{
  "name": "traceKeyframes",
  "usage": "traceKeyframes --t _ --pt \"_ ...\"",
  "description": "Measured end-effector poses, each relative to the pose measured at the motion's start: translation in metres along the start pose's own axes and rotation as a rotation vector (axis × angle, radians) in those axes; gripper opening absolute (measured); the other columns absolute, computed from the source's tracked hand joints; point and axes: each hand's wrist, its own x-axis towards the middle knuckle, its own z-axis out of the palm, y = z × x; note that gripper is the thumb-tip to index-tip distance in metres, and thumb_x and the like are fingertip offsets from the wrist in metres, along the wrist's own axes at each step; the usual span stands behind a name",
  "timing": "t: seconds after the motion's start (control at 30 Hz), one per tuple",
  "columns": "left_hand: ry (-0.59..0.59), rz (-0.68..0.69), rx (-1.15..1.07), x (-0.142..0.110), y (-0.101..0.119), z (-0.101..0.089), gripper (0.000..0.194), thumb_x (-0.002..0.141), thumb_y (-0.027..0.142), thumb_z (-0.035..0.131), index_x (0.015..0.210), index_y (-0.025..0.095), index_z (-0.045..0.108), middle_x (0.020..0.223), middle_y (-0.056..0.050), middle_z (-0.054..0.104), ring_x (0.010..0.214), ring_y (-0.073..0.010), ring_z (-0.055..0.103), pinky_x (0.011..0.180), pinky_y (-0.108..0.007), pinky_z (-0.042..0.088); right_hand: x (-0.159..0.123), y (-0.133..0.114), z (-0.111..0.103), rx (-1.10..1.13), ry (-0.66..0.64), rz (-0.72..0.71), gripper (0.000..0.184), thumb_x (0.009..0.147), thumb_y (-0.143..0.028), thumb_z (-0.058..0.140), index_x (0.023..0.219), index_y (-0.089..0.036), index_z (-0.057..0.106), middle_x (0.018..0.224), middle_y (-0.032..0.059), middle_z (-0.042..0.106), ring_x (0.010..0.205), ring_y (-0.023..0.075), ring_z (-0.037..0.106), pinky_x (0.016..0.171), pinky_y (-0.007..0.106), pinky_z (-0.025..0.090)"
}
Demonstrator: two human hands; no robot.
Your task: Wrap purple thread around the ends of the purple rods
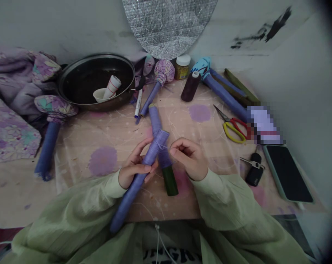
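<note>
Two hands work at mid-frame. The left hand [135, 164] curls around a purple thread-wrapped rod [133, 190], bracing it, while the right hand [188, 158] pinches a fine thread [163, 146].

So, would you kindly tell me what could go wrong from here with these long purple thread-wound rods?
The fine lilac thread pinched in the right hand looks very thin, so it could slip and slacken the winding on the purple thread-wound rod gripped in the left hand. That rod also lies across a second purple rod with a dark green end, which might roll on the pink patterned table cover.
</note>
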Motion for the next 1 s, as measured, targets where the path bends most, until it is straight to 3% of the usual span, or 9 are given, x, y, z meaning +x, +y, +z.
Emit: traceKeyframes --t 0.3,0.67,1.0 --pt "-0.018 -0.062 -0.078 0.0 0.004 0.004 0.064 0.08 0.02 0.058 0.134 0.036 0.029 0.068 0.004 0.058 0.041 -0.0051 0.049 0.041 -0.014 0.038 -0.003 0.005 0.005 -0.015 -0.062 0.008 0.016 0.077 -0.029 0.062 0.067 -0.018 0.055 0.054 -0.0049 0.049 0.047 0.0068 0.043 0.044 0.02 0.034" --pt "-0.017 -0.115 -0.192 -0.002 0.008 0.012 0.069 0.082 0.024 0.052 0.142 0.03 0.018 0.066 0.004 0.056 0.035 -0.0042 0.041 0.037 -0.014 0.033 -0.004 0.006 0.004 -0.003 -0.021 0.025 0.017 0.076 -0.032 0.064 0.069 -0.018 0.058 0.054 -0.0042 0.05 0.049 0.0072 0.044 0.044 0.02 0.036" --pt "-0.112 -0.157 -0.27 -0.004 0.008 0.009 0.064 0.086 0.025 0.041 0.144 0.027 0.013 0.066 0.003 0.055 0.033 -0.0049 0.037 0.035 -0.015 0.027 -0.004 0.005 0.005 0.043 -0.031 0.011 0.018 0.076 -0.032 0.066 0.068 -0.017 0.059 0.055 -0.0039 0.052 0.049 0.0069 0.044 0.045 0.02 0.036"
